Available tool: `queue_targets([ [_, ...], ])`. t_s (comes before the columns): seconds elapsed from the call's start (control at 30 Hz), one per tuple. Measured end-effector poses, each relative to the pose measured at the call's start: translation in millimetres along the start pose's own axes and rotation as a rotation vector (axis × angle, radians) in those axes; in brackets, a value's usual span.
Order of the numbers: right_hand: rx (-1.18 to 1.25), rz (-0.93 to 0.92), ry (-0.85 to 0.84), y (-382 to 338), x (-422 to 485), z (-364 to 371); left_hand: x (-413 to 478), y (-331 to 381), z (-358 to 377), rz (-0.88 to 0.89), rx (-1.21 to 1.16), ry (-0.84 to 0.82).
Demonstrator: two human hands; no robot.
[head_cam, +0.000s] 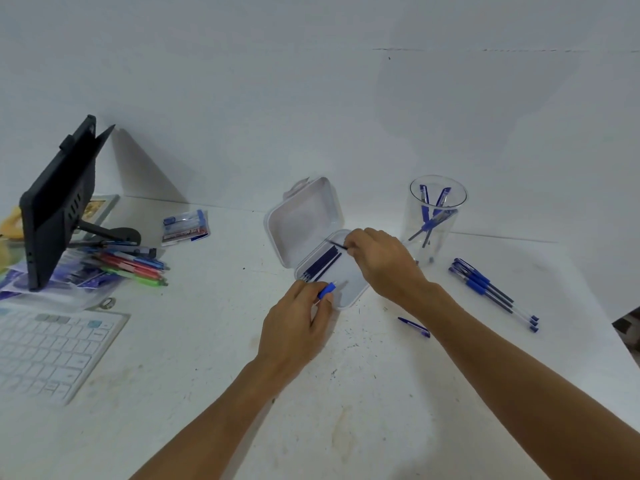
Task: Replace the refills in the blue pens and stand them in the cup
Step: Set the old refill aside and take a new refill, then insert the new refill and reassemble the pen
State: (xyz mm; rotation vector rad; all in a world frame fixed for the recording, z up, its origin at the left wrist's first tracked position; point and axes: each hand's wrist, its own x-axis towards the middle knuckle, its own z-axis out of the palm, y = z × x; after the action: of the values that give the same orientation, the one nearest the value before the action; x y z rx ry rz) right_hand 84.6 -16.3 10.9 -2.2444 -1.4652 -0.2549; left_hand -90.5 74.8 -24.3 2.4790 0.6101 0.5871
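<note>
Plastic and thin, the refill looked light and bendy, best pinched near its end. The right hand pinched it over the case; the left hand gripped the pen at the case's near edge.

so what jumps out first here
At centre, an open white plastic case holding dark blue refills, with the right grip pinching one thin dark refill above it and the left grip holding a blue pen piece. Behind to the right stands a clear round cup with blue pens inside.
</note>
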Motion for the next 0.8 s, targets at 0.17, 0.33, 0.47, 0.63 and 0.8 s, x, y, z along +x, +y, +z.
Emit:
queue_targets([
  [0.17,0.454,0.369,0.043,-15.4,-27.3,-31.3,2.8,9.9,4.1,0.025,-0.025,-0.046],
  [0.33,1.109,0.776,0.123,-19.6,-60.7,-48.4,0.3,24.5,7.9,0.076,-0.076,-0.094],
  [0.47,1.330,0.919,0.202,-22.9,-79.2,-54.0,-1.6,37.1,12.9,0.135,-0.107,-0.120],
  [0.63,1.495,0.928,0.354,-19.1,-96.6,-55.1,-6.1,49.5,20.2,0.194,-0.132,-0.145],
  [0.8,1.531,0.940,0.409,-15.9,-108.7,-58.8,-8.6,58.0,24.8,0.243,-0.116,-0.157],
])
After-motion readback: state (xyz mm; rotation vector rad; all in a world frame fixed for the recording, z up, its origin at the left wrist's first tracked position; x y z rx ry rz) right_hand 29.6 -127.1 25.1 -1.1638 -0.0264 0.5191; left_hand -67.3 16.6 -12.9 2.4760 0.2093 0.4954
